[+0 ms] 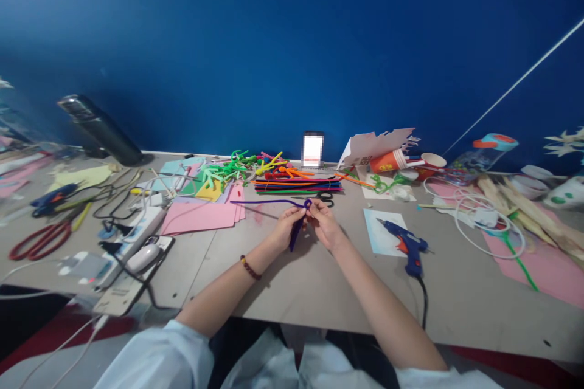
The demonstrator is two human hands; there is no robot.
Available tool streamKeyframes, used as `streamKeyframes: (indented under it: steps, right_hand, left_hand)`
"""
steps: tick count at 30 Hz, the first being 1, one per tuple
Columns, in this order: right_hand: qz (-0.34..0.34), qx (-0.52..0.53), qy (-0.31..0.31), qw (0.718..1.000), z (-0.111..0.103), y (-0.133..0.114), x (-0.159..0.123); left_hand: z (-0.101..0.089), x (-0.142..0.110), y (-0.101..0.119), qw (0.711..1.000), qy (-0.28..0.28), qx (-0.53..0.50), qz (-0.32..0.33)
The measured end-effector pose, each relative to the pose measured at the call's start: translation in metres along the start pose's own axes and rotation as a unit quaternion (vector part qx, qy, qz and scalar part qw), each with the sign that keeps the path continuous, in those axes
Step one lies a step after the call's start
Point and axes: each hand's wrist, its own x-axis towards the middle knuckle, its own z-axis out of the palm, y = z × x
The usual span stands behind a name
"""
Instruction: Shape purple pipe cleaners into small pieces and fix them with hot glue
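Note:
Both my hands meet over the middle of the table around a purple pipe cleaner [264,202]. My left hand [291,225] is closed on it, with one long end sticking out to the left and another part hanging below the fingers. My right hand [325,226] pinches it beside a small loop at the fingertips. Just behind the hands lie black-handled scissors [326,197], partly hidden. Beyond them is a stack of pipe cleaners [296,185] in several colours.
A blue glue gun [408,246] rests to the right, partly on a light sheet. Pink paper [201,216], a power strip [137,243], a white mouse [143,258] and red-handled scissors [41,240] lie left. Paper cups [387,161] and a phone [312,149] are at the back.

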Motion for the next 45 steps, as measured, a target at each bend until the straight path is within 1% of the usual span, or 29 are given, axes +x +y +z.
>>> streamKeyframes:
  steps: [3, 7, 11, 15, 18, 20, 22, 28, 34, 39, 45]
  right_hand:
    - [0.013, 0.003, -0.011, 1.000, -0.002, -0.006, 0.000]
    - [0.011, 0.000, 0.000, 1.000, -0.006, -0.013, 0.001]
    - [0.033, -0.027, -0.006, 0.999, -0.009, -0.013, 0.001]
    - [0.057, -0.002, -0.026, 0.998, -0.009, -0.012, 0.001]
    - [0.071, 0.030, -0.063, 0.995, -0.007, -0.012, 0.000]
    - [0.073, 0.030, -0.087, 0.993, -0.004, -0.013, -0.002]
    - [0.072, 0.024, -0.098, 0.992, -0.003, -0.015, -0.003]
    - [0.065, 0.026, -0.072, 0.995, -0.004, -0.013, -0.002]
    - [0.076, 0.034, -0.034, 0.996, -0.008, -0.012, 0.000]
    - [0.077, 0.015, -0.060, 0.995, -0.009, -0.012, -0.001]
    - [0.080, 0.004, -0.073, 0.994, -0.003, -0.017, -0.004]
  left_hand:
    - [-0.001, -0.001, 0.003, 0.999, -0.002, 0.040, 0.027]
    - [-0.001, -0.002, 0.009, 0.993, 0.001, 0.106, 0.060]
    - [-0.001, -0.003, 0.014, 0.987, 0.001, 0.149, 0.058]
    - [-0.001, -0.003, 0.012, 0.994, -0.013, 0.103, 0.044]
    - [-0.001, -0.003, 0.007, 0.997, -0.024, 0.063, 0.045]
    - [0.000, -0.003, 0.005, 0.997, -0.025, 0.047, 0.047]
    - [-0.001, -0.003, 0.005, 0.998, -0.024, 0.037, 0.042]
    - [-0.004, 0.000, 0.009, 0.998, -0.042, 0.049, 0.016]
    - [-0.005, 0.000, 0.010, 0.998, -0.035, 0.051, 0.008]
    - [-0.006, 0.001, 0.011, 0.998, -0.046, 0.028, -0.015]
    - [-0.004, -0.001, 0.012, 0.998, -0.060, 0.001, -0.032]
